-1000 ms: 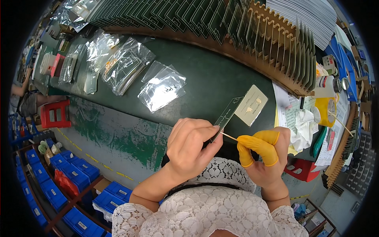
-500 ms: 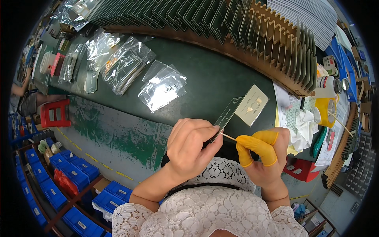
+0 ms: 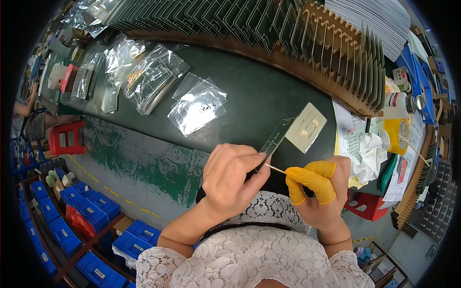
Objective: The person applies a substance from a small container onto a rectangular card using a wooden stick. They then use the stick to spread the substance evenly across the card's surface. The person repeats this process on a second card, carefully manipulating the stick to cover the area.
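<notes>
My left hand (image 3: 233,180) is closed on the near end of a dark green panel (image 3: 278,135) with pale line markings, held tilted between thumb and fingers. Yellow finger cots cover the fingertips of my right hand (image 3: 319,189), which pinches a thin wooden stick (image 3: 275,168). The stick's tip meets the panel's edge by my left thumb; whether it has a cotton head is hidden. Just beyond the panel, a cream card (image 3: 307,128) with small pale bits on it lies on the green table (image 3: 240,86).
Slotted brown racks (image 3: 211,45) of upright green panels line the back. Clear plastic bags (image 3: 197,106) and bagged panels (image 3: 151,84) lie left. At right are a white bottle (image 3: 396,104), a yellow container (image 3: 394,132) and crumpled white tissue (image 3: 370,156). Blue bins (image 3: 65,235) stand lower left.
My right hand and the stick have shifted slightly left, bringing the stick's tip a little farther along by my left thumb. My left hand and the panel have barely moved.
</notes>
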The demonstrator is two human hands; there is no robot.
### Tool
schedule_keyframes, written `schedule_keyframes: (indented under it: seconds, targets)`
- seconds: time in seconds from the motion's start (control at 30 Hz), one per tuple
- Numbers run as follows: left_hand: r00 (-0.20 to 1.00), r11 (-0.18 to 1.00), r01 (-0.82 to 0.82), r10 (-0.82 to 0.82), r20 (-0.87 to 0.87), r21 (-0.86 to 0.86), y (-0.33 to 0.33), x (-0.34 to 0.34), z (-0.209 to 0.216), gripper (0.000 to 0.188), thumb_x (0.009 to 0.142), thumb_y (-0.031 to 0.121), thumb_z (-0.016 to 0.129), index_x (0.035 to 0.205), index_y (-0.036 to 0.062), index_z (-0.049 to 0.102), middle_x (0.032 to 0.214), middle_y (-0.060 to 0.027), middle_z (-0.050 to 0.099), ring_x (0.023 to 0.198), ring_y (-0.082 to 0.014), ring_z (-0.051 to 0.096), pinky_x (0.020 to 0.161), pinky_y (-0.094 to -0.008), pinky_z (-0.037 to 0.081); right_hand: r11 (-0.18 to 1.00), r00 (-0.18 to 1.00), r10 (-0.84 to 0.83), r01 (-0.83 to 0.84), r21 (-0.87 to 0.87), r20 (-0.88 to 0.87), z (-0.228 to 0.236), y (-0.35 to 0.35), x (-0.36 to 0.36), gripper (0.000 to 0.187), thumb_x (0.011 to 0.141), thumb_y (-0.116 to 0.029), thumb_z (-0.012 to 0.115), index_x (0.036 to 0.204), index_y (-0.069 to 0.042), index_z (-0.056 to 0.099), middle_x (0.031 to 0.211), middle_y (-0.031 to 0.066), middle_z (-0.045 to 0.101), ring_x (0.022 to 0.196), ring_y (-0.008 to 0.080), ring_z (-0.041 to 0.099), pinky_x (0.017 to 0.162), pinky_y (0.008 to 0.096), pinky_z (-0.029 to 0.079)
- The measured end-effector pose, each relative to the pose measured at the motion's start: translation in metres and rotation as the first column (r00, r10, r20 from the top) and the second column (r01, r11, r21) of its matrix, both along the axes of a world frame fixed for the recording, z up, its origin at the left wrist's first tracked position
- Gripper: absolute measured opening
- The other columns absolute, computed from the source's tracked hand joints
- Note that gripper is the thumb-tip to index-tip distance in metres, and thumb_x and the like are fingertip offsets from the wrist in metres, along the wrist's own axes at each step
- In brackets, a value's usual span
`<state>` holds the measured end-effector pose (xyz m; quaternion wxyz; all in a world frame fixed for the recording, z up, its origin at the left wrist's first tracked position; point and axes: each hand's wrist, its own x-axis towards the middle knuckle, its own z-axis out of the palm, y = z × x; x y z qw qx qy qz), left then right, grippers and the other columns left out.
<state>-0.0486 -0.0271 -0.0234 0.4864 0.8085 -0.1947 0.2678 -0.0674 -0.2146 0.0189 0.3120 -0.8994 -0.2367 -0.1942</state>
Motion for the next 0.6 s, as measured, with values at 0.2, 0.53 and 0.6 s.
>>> schedule_keyframes:
  seconds: [0.2,0.53,0.6]
  targets:
    - [1.000,1.000,-0.012,0.012,-0.008,0.000,-0.001,0.001,0.002,0.030,0.067,-0.009,0.082,0.090,0.0000,0.065,0.082,-0.0113,0.066,0.066,-0.0263,0.061,0.058,-0.0342,0.046,1.000,1.000,-0.015,0.015,0.008,-0.001,0.001,-0.001,0.001,0.036,0.068,-0.007,0.086,0.101,-0.011,0.073,0.090,0.0020,0.061,0.077,0.0230,0.053,0.069,0.0362,0.037]
    - [0.993,0.994,-0.107,0.107,-0.052,0.005,0.000,0.003,0.006,0.026,0.070,-0.009,0.082,0.088,0.0006,0.067,0.079,-0.0094,0.066,0.067,-0.0225,0.061,0.058,-0.0306,0.048,0.947,0.955,-0.289,0.276,-0.164,-0.062,-0.020,-0.047,0.005,0.025,0.077,-0.004,0.079,0.100,-0.005,0.070,0.088,0.0065,0.058,0.081,0.0274,0.051,0.073,0.0381,0.036]
    - [0.995,0.995,-0.097,0.097,-0.041,0.003,-0.001,0.003,0.006,0.026,0.071,-0.010,0.082,0.088,0.0004,0.066,0.079,-0.0093,0.066,0.066,-0.0223,0.061,0.058,-0.0306,0.048,0.944,0.952,-0.291,0.270,-0.191,-0.092,-0.025,-0.048,0.004,0.025,0.077,-0.004,0.078,0.100,-0.005,0.070,0.087,0.0070,0.057,0.080,0.0279,0.051,0.072,0.0382,0.035]
